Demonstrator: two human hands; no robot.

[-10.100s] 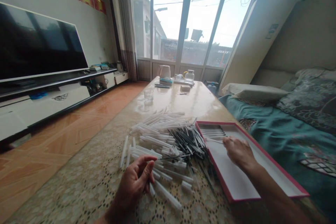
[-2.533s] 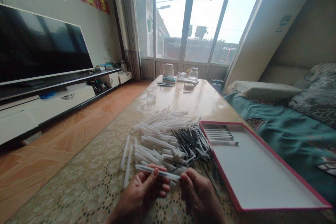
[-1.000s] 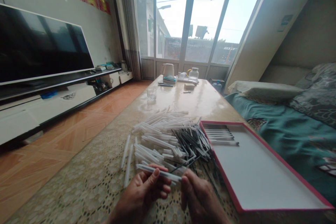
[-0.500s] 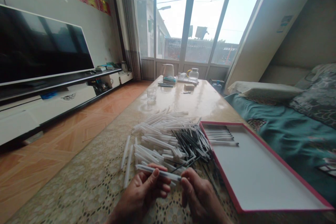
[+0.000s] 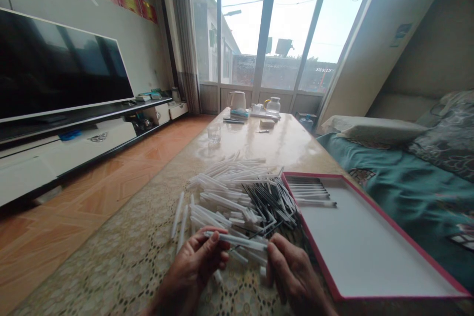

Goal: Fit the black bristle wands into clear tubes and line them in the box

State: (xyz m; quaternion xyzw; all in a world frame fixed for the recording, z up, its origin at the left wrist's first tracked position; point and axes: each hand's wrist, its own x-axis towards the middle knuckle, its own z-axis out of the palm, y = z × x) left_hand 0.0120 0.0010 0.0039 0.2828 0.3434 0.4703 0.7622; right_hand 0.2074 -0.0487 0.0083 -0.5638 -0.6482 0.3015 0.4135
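Note:
Both hands are on one slim pen (image 5: 240, 241) with a translucent white barrel, held nearly level above the near part of the table. My left hand (image 5: 198, 261) pinches it near its left end between thumb and fingers. The fingers of my right hand (image 5: 291, 264) are closed on its right end and hide the tip. Just beyond lies a heap of whitish pen barrels (image 5: 218, 197). Thin dark refills (image 5: 266, 202) are piled against its right side. On the right, a shallow white box with a pink rim (image 5: 403, 229) holds a row of pens (image 5: 311, 190) at its far left corner.
A clear glass (image 5: 214, 134) stands past the heap on the patterned table (image 5: 122, 261). Farther back are a kettle (image 5: 237, 100), a glass jug (image 5: 273, 104) and a small box (image 5: 267, 122). A sofa with a teal cover (image 5: 355, 163) runs along the right.
Both hands have shifted a little to the right with the pen. My right hand has moved slightly farther from my left, still at the pen's right end.

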